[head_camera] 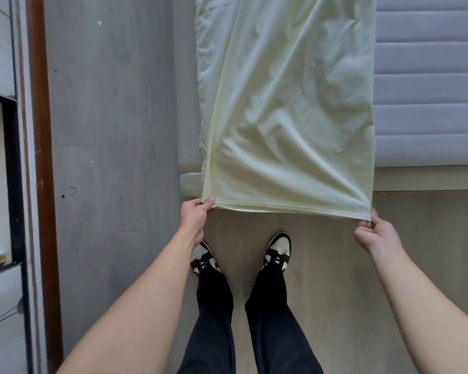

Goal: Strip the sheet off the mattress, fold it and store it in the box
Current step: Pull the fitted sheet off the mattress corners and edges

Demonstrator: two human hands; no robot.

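Observation:
A pale yellow sheet (pixel 287 103), folded into a long strip, lies over the left part of the grey quilted mattress (pixel 427 85) and hangs past its near end. My left hand (pixel 193 215) pinches the sheet's near left corner. The near right corner is pinched by my right hand (pixel 376 233). The near edge is stretched between both hands above the floor. No box is in view.
The bed frame's foot edge (pixel 427 178) runs across the right. Grey floor (pixel 114 130) lies left of the bed, with a brown-trimmed cabinet (pixel 42 130) at the far left. My feet in black-and-white shoes (pixel 278 249) stand on the floor below the sheet's edge.

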